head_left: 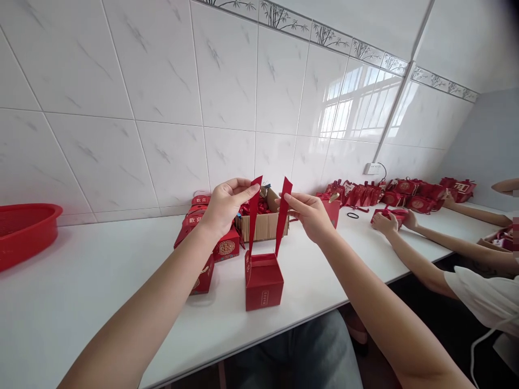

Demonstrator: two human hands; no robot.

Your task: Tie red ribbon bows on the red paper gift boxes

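Note:
A small red box (pixel 264 283) stands on the white table near its front edge. Two ends of a red ribbon (pixel 280 227) rise from its top, one on each side. My left hand (pixel 231 202) pinches the left ribbon end between thumb and fingers, above the box. The right ribbon end is pinched in my right hand (pixel 306 212) at about the same height. Both ends are held upright and apart. Behind them sits a cardboard carton (pixel 263 228) filled with red items.
More red boxes (pixel 227 246) stand left of the carton. A red plastic basket (pixel 30 232) is at the far left. Rows of red boxes (pixel 421 202) line the wall at right, where other people's hands hold a red box. A black ring (pixel 352 215) lies on the table (pixel 121 270).

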